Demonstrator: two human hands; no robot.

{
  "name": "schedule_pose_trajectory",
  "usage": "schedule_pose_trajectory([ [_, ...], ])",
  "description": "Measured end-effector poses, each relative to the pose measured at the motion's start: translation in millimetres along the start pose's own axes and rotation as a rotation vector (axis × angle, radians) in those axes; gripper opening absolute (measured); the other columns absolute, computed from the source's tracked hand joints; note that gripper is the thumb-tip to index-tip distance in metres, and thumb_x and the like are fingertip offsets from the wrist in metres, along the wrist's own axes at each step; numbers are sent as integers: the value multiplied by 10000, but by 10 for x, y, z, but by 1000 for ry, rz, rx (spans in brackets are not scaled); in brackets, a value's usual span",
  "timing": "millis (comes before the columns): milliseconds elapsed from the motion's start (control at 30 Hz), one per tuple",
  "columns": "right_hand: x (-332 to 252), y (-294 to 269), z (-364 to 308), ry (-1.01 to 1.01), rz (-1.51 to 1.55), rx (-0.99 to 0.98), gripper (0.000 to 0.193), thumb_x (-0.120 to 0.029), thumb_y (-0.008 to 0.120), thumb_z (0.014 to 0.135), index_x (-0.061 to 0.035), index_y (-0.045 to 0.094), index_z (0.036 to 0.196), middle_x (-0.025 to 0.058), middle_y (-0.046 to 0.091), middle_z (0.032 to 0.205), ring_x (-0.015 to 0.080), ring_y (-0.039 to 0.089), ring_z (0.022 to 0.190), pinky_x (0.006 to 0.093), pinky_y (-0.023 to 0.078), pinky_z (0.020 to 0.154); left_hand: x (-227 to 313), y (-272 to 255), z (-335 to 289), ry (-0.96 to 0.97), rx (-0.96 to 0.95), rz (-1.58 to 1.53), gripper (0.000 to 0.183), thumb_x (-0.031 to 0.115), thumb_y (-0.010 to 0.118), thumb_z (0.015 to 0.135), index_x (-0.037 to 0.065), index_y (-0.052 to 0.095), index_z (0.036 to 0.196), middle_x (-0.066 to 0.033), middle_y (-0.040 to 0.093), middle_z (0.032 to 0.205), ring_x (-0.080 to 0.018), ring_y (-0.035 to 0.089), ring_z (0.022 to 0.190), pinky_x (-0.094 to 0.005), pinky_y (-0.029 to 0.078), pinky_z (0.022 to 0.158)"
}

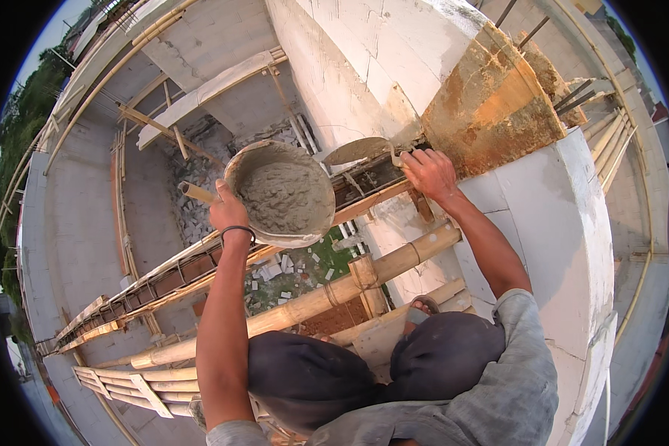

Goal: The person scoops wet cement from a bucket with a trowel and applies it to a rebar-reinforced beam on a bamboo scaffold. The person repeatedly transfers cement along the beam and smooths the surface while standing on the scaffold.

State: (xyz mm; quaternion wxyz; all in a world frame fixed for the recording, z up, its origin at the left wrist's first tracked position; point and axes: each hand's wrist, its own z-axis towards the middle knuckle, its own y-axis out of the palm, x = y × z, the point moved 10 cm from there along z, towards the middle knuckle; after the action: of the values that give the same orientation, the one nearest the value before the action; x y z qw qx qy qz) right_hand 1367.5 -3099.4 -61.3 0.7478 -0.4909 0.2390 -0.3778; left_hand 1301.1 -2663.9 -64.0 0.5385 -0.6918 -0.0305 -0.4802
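Note:
A round bucket full of wet grey mortar sits over the long wooden form in front of me. My left hand is closed on its left rim, beside the cut end of a bamboo pole. On the right, my right hand is closed around the handle of a mortar-smeared trowel. Its blade points left, just right of the bucket, above the form where it meets the white block wall. Dark steel bars show inside the form; the blade partly covers that end.
A stained rusty-brown board stands against the block wall at right. Thick bamboo poles cross below my hands near my knees. Far below lie rubble and grass. A pale concrete beam spans the room at upper left.

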Motion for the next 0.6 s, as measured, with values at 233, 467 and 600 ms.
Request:
schedule_pose_trajectory([
  [233, -1004, 181, 817, -87, -166, -109, 218, -154, 639, 823, -82, 632, 1028, 107, 611, 808, 234, 645, 769, 376, 507, 673, 145, 88, -146, -11, -58, 59, 743, 608, 383, 969, -65, 695, 921, -250, 648, 731, -448, 625, 754, -532, 456, 698],
  [467, -1313, 958, 581, 189, 371, -782, 242, -209, 618, 830, -22, 704, 957, 227, 693, 927, 364, 679, 932, 449, 550, 776, 164, 38, -156, -21, -36, 41, 718, 582, 365, 984, -55, 696, 979, -247, 661, 766, -452, 625, 788, -550, 457, 725],
  [600, -1312, 984, 465, 293, 559, -803, 345, -333, 659, 815, -60, 725, 1015, 208, 698, 974, 394, 662, 958, 466, 533, 827, 177, 85, -158, -4, -56, 44, 714, 571, 354, 992, -58, 691, 959, -250, 652, 755, -457, 614, 773, -556, 450, 725],
])
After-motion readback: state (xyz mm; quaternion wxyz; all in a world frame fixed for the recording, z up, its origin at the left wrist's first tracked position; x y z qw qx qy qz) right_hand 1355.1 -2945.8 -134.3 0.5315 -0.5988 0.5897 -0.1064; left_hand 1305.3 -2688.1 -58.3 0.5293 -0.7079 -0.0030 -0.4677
